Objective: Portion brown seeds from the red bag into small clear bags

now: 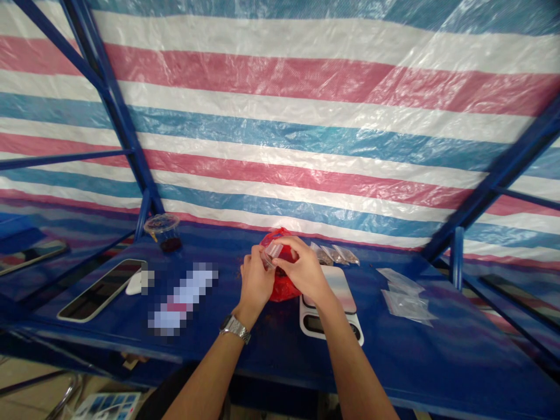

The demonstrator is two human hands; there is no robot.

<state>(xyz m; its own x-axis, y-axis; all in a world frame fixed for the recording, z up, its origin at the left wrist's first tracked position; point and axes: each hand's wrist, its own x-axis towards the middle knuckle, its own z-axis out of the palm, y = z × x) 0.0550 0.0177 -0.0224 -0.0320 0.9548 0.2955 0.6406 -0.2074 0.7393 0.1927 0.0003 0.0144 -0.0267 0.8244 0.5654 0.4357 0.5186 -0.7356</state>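
Both hands meet over an open red plastic bag [285, 290]. Between their fingertips is a small clear plastic bag [274, 251]. My left hand [256, 279], with a metal-band watch on its wrist, is closed on the left side of the clear bag. From the right, my right hand [303, 265] pinches its other side with thumb and fingers. Dark contents show inside the red bag, though the hands hide most of them. Beneath my right forearm stands a white kitchen scale [339, 289], partly covered by the arm.
Several filled small bags [336, 255] lie behind the scale. Flat clear bags [405, 297] are stacked at right. A clear plastic cup [165, 236] with dark contents, a phone [102, 290] and a white case [133, 283] are at left. Blue metal posts [118, 116] flank the striped sheet.
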